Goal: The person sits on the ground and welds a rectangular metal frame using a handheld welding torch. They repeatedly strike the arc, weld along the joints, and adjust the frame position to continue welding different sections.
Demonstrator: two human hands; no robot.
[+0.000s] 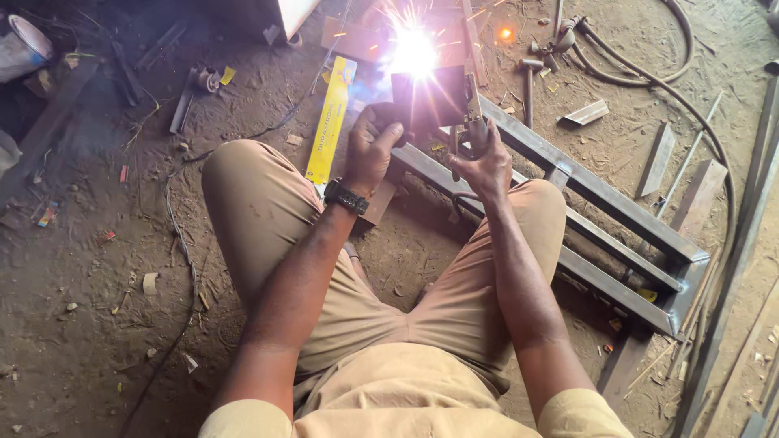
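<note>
Left hand (372, 150) holds a dark shield (428, 97) (arc glaring above); right hand (485, 162) grips the electrode holder (473, 122).

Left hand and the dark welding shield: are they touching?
Touching. The head view shows the left hand with its fingers curled around the edge of the dark shield, holding it up in front of the bright welding arc.

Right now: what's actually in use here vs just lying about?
In use:
- left hand holding dark shield plate
- right hand gripping electrode holder
- steel frame at the weld arc

Lying about:
- hammer
- yellow box
- hose
- metal offcut
</note>
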